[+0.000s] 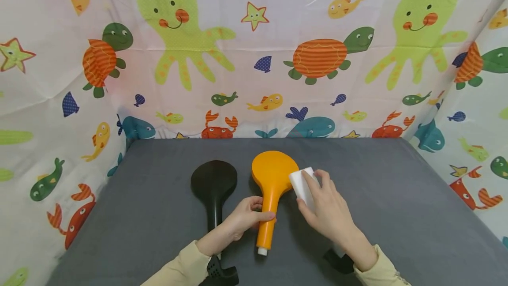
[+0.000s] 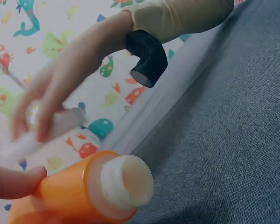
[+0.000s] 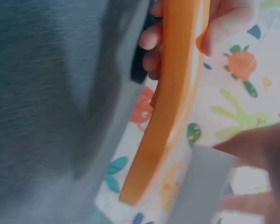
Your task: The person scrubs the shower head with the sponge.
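**White foam-like block (image 1: 302, 190) beside orange plastic-looking round-headed paddle (image 1: 274, 173)**

At lower centre, the left hand (image 1: 249, 216) grips the paddle, its long axis rising slightly rightward; the right hand (image 1: 328, 210), nearer its head, grasps the block just right.

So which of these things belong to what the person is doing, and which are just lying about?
In use:
- orange paddle, its handle gripped by the left hand
- white block, held in the right hand near the paddle's head

Apparently just there:
- black paddle, lying to the left
- grey tabletop
- sea-animal curtain behind
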`<state>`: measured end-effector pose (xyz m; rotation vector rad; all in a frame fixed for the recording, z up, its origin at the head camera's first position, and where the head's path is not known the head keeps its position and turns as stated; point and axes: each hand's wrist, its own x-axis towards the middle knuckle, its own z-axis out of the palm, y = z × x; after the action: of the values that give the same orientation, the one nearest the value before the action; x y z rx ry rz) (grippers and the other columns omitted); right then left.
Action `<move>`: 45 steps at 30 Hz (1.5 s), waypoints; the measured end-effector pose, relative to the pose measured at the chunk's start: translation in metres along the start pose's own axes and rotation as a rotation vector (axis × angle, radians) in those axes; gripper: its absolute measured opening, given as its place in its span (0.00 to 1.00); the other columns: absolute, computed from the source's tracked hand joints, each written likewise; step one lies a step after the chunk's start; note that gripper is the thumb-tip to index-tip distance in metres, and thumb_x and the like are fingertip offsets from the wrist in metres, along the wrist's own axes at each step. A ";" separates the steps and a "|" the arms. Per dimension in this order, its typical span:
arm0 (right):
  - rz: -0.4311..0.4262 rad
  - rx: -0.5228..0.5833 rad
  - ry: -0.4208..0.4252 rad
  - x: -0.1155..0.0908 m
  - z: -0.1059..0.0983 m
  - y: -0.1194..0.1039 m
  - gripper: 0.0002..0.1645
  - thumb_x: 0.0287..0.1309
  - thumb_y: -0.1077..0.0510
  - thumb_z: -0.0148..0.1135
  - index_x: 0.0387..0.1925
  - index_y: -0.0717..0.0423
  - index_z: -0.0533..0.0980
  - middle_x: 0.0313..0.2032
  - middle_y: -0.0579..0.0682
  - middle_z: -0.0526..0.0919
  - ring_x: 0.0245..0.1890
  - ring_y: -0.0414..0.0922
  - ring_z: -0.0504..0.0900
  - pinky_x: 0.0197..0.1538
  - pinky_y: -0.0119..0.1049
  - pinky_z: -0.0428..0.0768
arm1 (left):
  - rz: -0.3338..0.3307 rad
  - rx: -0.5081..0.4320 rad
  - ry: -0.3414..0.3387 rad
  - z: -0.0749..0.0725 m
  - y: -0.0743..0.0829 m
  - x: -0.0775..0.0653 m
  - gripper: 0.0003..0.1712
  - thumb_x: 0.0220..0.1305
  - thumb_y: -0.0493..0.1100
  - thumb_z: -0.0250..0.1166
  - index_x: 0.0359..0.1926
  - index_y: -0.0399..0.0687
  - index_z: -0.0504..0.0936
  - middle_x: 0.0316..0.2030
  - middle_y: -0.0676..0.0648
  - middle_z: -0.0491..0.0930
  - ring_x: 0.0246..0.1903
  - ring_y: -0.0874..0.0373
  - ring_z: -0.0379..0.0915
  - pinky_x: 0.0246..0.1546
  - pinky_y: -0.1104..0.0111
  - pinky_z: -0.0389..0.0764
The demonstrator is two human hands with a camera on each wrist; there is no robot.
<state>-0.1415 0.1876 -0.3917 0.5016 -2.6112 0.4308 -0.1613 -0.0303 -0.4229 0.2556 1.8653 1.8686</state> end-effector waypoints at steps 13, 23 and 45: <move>-0.569 0.105 0.170 0.026 0.002 -0.032 0.21 0.61 0.51 0.59 0.53 0.54 0.76 0.60 0.54 0.70 0.58 0.55 0.68 0.53 0.48 0.68 | 0.259 0.068 -0.066 -0.003 0.008 -0.018 0.29 0.60 0.35 0.63 0.60 0.33 0.65 0.52 0.38 0.71 0.44 0.46 0.78 0.42 0.61 0.79; -0.499 0.062 0.259 0.059 -0.011 -0.023 0.25 0.61 0.47 0.58 0.57 0.54 0.73 0.62 0.55 0.68 0.61 0.56 0.65 0.53 0.50 0.68 | 0.376 0.153 -0.057 -0.002 0.009 -0.018 0.24 0.59 0.36 0.64 0.57 0.37 0.69 0.47 0.38 0.73 0.42 0.48 0.78 0.41 0.67 0.79; -0.611 0.031 0.238 0.070 -0.010 -0.032 0.30 0.58 0.57 0.55 0.62 0.59 0.67 0.65 0.58 0.62 0.65 0.57 0.60 0.63 0.50 0.62 | 0.486 0.216 0.057 -0.004 0.008 -0.017 0.24 0.56 0.36 0.67 0.54 0.39 0.72 0.47 0.41 0.76 0.43 0.51 0.79 0.40 0.67 0.80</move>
<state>-0.1825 0.1440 -0.3429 1.1335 -2.0878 0.3003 -0.1499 -0.0416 -0.4123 0.7991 2.1913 1.9828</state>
